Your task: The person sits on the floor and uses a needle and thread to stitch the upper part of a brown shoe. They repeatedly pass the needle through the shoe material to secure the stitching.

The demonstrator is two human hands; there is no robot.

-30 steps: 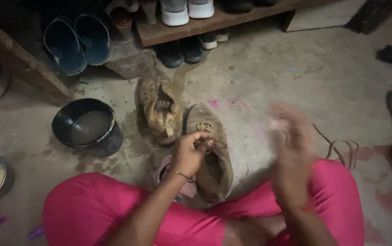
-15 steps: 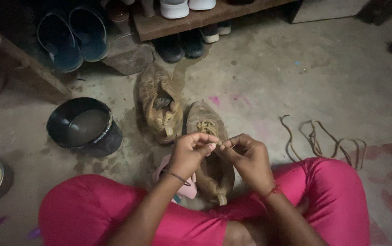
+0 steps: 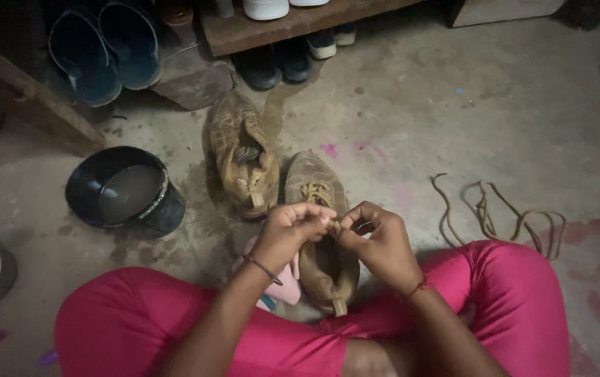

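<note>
A muddy shoe (image 3: 322, 230) is stood on the floor between pink-clad knees, close enough for both hands to work on it. Its lace is pinched by the left hand (image 3: 291, 230) and right hand (image 3: 377, 241), apparently for unthreading. A loose lace (image 3: 495, 216) lies beside. The pinched lace itself is hardly made out.

A stained grey concrete floor (image 3: 411, 105) carries everything. Two muddy tan shoes (image 3: 243, 152) stand side by side near the middle — one (image 3: 312, 183) just beside the other. A black round bucket of murky water (image 3: 124, 190) sits to the left, a loose brown shoelace (image 3: 495, 213) lies coiled to the right, and a flat grey stone slab (image 3: 192, 73) rests by the wooden shoe rack (image 3: 272, 28) — dark shoes (image 3: 277, 64) beneath it.
</note>
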